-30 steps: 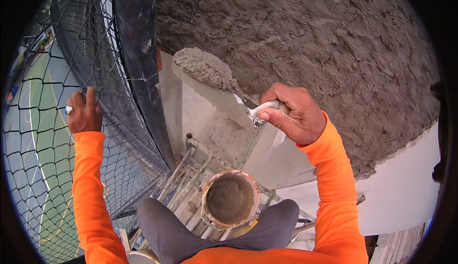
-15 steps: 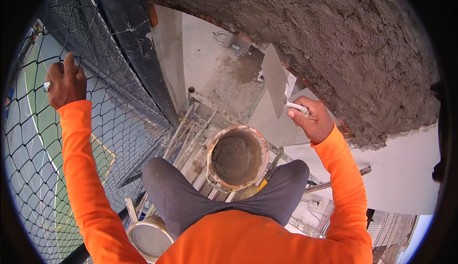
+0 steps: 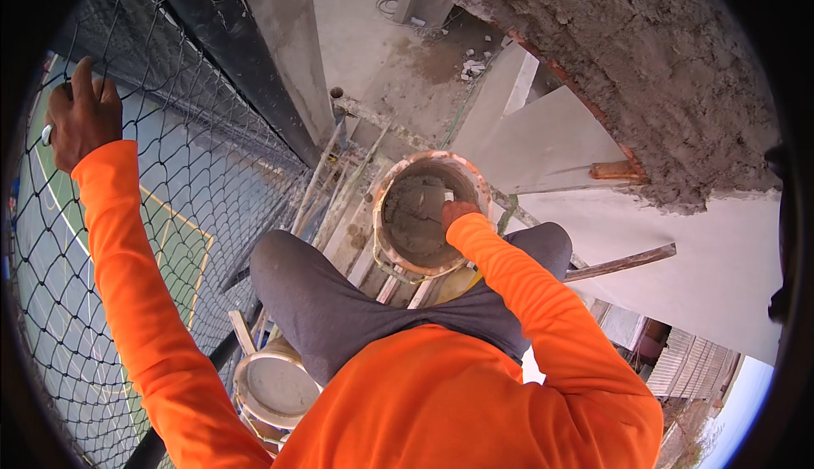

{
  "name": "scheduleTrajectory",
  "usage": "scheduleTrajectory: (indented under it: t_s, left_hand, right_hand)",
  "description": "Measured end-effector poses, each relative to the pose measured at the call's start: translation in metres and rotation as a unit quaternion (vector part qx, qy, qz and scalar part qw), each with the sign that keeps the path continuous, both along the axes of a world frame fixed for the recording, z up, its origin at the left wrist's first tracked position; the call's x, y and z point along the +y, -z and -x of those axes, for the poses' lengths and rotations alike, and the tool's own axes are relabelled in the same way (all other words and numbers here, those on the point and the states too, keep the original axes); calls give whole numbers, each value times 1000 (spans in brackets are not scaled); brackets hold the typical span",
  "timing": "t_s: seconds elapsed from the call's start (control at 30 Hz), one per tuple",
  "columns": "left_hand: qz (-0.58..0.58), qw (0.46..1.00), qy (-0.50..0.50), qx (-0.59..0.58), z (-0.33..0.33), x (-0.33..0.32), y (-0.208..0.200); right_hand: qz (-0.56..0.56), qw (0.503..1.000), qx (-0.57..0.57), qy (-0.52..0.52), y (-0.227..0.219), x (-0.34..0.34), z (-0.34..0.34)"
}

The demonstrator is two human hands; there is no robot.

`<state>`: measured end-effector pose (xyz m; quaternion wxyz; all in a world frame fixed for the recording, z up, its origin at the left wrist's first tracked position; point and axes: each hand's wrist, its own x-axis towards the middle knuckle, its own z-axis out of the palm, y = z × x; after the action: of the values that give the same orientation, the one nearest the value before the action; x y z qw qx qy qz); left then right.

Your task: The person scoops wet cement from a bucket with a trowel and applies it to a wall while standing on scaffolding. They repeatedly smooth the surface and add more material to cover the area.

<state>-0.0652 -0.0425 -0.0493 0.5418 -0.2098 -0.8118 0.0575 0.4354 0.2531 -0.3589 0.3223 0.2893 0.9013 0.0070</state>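
Note:
My left hand is raised at the far left, its fingers hooked into the black chain-link fence, with a ring on one finger. Down in the bucket between my knees, my right hand is closed round the handle of a trowel. Only a pale bit of the trowel shows; its blade is hidden in or against the grey mortar. The bucket has a mortar-smeared orange rim and stands on wooden planks.
Rough wet render covers the wall at upper right. A second bucket stands at lower left beside my leg. A wooden strip juts out at right. Beyond the scaffold planks, a concrete floor lies far below.
My right hand has brought the trowel down from beside the rendered wall into the bucket of mortar. The left hand stays on the fence; the view has shifted slightly.

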Motion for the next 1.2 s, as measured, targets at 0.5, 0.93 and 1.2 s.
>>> scheduleTrajectory:
  t_s: [0.5,0.93,1.2]
  left_hand:
    - [2,997,-77,-9,0,6,2]
    - [-8,949,297,-108,-189,85,57]
    - [155,729,450,-492,-398,182,217]
  right_hand:
    - [197,962,179,55,-101,17,-70]
    - [138,972,174,81,-96,12,-77]
    - [137,966,182,120,-102,-5,-69]
